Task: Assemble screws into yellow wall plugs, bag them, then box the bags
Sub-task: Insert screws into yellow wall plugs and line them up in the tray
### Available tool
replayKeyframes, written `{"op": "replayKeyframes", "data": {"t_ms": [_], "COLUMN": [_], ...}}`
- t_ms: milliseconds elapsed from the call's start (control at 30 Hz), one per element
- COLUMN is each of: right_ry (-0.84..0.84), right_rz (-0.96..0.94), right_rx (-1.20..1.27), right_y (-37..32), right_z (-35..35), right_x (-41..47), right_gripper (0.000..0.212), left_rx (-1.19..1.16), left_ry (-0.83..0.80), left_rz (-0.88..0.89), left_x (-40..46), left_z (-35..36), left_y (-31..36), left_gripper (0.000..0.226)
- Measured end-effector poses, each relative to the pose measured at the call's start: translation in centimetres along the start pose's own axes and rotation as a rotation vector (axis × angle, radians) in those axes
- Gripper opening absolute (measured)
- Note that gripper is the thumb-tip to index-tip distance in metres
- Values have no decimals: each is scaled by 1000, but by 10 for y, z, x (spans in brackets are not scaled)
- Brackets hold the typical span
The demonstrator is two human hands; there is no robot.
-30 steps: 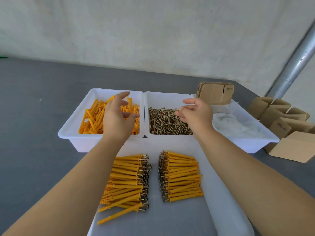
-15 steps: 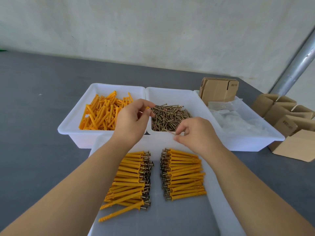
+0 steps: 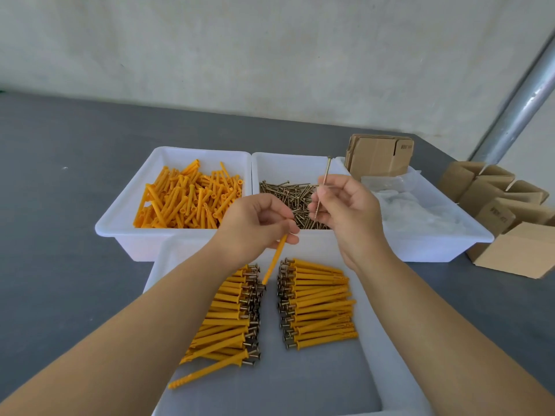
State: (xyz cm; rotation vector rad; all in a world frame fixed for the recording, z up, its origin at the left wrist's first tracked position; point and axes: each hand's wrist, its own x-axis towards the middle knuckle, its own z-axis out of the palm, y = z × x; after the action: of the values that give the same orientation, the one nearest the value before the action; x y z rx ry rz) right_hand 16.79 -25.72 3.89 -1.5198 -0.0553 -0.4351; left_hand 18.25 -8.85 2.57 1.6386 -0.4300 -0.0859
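Left hand [image 3: 255, 223] pinches a single yellow plastic wall plug [image 3: 274, 259], angled down over the white tray [image 3: 372, 325] of assembled plug-and-screw sets [image 3: 318, 301]. Right hand [image 3: 348, 211] pinches one long brass-coloured screw [image 3: 322, 187] near upright, head up, apart from the plug. Both held in front of the white bin of loose screws [image 3: 288, 163] on the grey worktop [image 3: 60, 235].

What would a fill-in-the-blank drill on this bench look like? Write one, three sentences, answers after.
1. The left hand pinches a single yellow ____.
2. The right hand holds one ____ upright above the middle tray.
3. The finished assemblies lie in ____ rows on the near tray.

Missing words: wall plug; screw; two
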Motion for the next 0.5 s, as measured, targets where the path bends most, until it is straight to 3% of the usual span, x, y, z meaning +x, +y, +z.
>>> {"op": "replayKeyframes", "data": {"t_ms": [133,500], "right_ry": [-29,30], "right_rz": [-40,-174], "right_rx": [-56,-284], "right_y": [2,2], "right_z": [3,1], "right_x": [-4,-3], "right_gripper": [63,49], "left_rx": [-67,-170], "left_ry": [-70,-99], "left_rz": [-49,-112], "left_x": [-1,-1], "left_z": [5,7], "left_y": [-1,0], "left_gripper": [11,20]}}
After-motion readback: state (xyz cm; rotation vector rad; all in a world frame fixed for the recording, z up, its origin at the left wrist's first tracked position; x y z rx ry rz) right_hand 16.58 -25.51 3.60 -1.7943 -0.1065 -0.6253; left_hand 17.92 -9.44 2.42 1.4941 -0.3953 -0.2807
